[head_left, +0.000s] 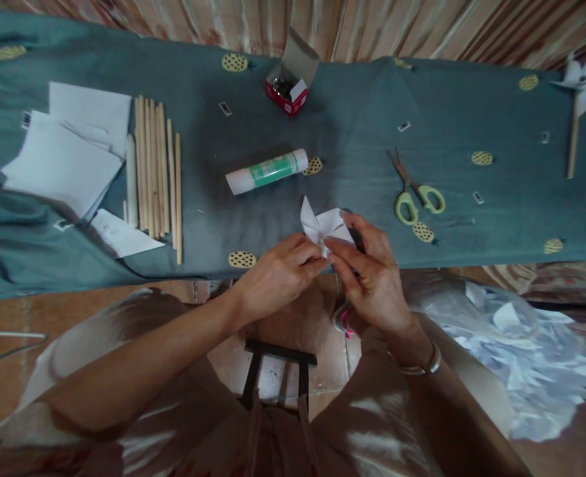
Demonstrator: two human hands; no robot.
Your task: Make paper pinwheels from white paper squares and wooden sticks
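Near the middle of the frame, a white paper pinwheel [330, 225] is pinched at its lower edge by the left hand [286, 268], while the right hand [375, 271] grips its lower and right side between thumb and fingers; if either hold eases or they pull unevenly, a vane could spring loose or tear. Because it sits near the front edge of the blue-green tablecloth [347, 132], a slip might drop it, and a careless knuckle could roll the glue stick [268, 172] just above.

Your L hand [284, 271] & R hand [378, 285] nearly meet nr ctr of frame, fingers [356, 260] bent, pinching; forearms [158, 361] slant up from lower L & R.
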